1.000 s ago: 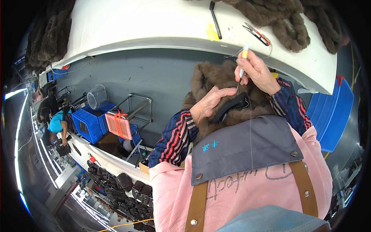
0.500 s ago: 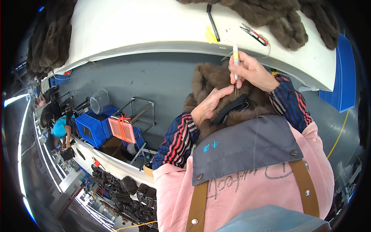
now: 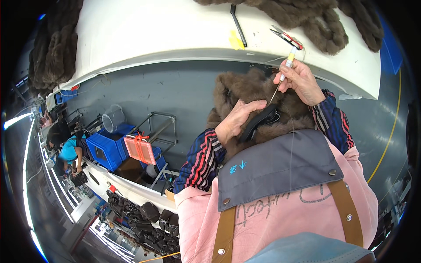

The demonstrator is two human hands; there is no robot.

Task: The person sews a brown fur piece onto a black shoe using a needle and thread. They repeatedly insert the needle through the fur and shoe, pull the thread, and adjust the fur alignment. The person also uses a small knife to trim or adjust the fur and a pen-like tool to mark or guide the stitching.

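— What is the white surface carrying?

— One black pen, lying just in from the near edge. One yellow scrap, lying beside it. One pair of red-handled snips, lying right of the pen near the same edge. Brown fur lengths, lying toward the right-hand end; further fur, lying along the left edge.

— And the room?

— Grey floor; blue crates and a clear bin, standing off to the left. A co-worker in blue is working beside a second white table; black goods are lying farther along it.

— The fingers?

— Right hand: thumb and fingers are closing narrowly around a slim white tool, yellow-banded, thin shaft slanting down. Left hand: resting on the work, one digit stretching toward the tool's tip; the other fingers are hiding, so I cannot tell their grip.

— The work itself?

— One brown fur piece with a curved black strip, lying below the surface's near edge, against the wearer's apron.
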